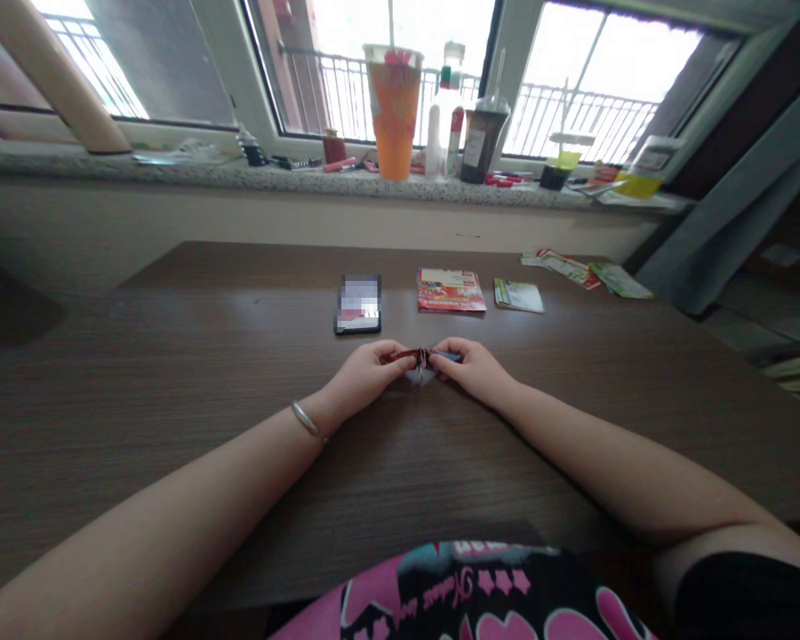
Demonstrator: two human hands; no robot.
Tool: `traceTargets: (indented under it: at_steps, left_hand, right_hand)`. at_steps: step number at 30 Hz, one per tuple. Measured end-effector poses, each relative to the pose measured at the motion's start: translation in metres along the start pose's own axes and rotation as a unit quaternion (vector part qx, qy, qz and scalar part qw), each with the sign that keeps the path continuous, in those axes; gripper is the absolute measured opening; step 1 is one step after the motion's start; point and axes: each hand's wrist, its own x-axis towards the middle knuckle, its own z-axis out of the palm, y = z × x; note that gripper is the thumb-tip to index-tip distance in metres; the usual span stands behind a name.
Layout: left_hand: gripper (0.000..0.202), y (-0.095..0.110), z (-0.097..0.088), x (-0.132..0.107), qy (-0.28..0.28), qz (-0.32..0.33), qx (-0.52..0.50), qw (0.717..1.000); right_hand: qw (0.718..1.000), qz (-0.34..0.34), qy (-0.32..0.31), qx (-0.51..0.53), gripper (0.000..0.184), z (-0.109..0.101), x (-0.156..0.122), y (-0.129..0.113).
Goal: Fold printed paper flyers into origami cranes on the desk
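My left hand (pixel 366 375) and my right hand (pixel 478 369) meet above the middle of the brown table (pixel 253 427). Between them they pinch a small, thin packet-like piece (pixel 422 358), dark red on the left and bluish on the right. Its centre looks bunched or folded, and a pale, clear-looking part hangs below. Its exact kind is too small to make out, and fingers cover both ends. Just beyond my hands lie a phone-like device (pixel 358 304) with a blurred screen, a red printed packet (pixel 451 292) and a smaller green-and-white packet (pixel 518 296).
Several flat colourful wrappers (pixel 577 271) lie at the table's far right. On the granite windowsill (pixel 293 180) behind stand a tall orange drink cup (pixel 395 116), a dark lidded cup (pixel 484 142), bottles and small items. A grey curtain (pixel 740 187) hangs at the right.
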Motion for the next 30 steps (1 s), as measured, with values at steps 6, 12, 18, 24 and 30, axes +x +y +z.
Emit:
traceTargets:
  at_steps: [6, 12, 18, 24, 30]
  left_hand:
    - [0.034, -0.0009, -0.0012, -0.0004, -0.013, -0.003, -0.031, 0.999]
    - [0.031, -0.0048, -0.0021, 0.002, -0.027, -0.002, -0.057, 0.998]
    - [0.036, -0.0051, -0.0024, 0.0032, -0.024, -0.018, -0.072, 0.997]
    - [0.037, -0.0029, -0.0021, 0.002, -0.02, -0.015, -0.044, 0.999]
    - [0.037, -0.0065, -0.0028, 0.0035, -0.02, -0.013, -0.031, 0.999]
  right_hand:
    - [1.0, -0.003, 0.011, 0.001, 0.018, 0.0002, 0.0003, -0.0016]
    - [1.0, 0.005, 0.003, 0.013, 0.02, -0.0019, 0.0002, -0.0028]
    - [0.996, 0.008, -0.012, 0.088, 0.023, -0.0025, 0.0029, 0.0044]
    - [0.982, 0.068, 0.012, 0.174, 0.026, 0.003, 0.0003, 0.0023]
    - [0.95, 0.132, 0.015, 0.284, 0.032, 0.0042, 0.0001, -0.0005]
